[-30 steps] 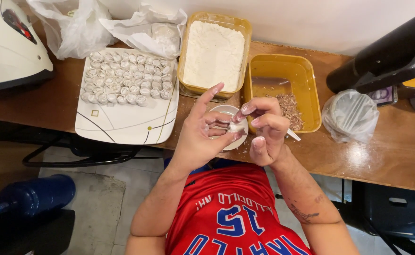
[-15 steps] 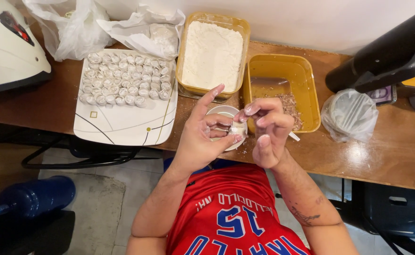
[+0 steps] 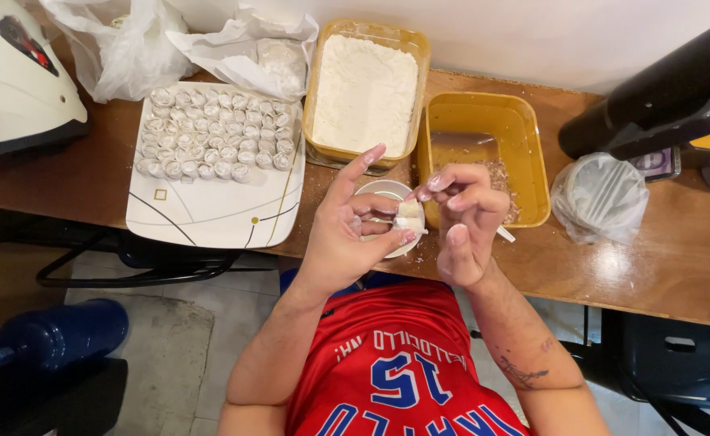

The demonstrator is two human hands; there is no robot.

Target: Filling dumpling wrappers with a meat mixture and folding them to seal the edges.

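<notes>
A: What are the two hands doing?

B: The left hand (image 3: 347, 234) lies palm up with its thumb and fingers curled around a small pale folded dough dumpling (image 3: 408, 216). The right hand (image 3: 464, 222) comes in from the other side, and its fingertips are pinched onto the same dumpling. Both hands sit above a small round white dish (image 3: 381, 190) near the front edge of the brown wooden table (image 3: 654, 266).

A: How many containers are there?

B: Two yellow plastic tubs, side by side. One rectangular tub (image 3: 366, 89) is full of white flour. The other tub (image 3: 487, 153), just beside the right hand, holds a little brownish minced filling in one corner.

A: And the finished ones?

B: They lie on one square white tray with thin dark lines (image 3: 214, 202), to the left of the hands. The small folded dumplings (image 3: 214, 133) are packed in about six rows across its far half; I can't count them exactly, but there are several dozen.

A: Anything else?

B: Two crumpled white plastic bags (image 3: 177, 44) behind the tray, one clear bag of round wrappers (image 3: 601, 198) on the right, and one dark blue bottle (image 3: 52, 335) down on the floor.
</notes>
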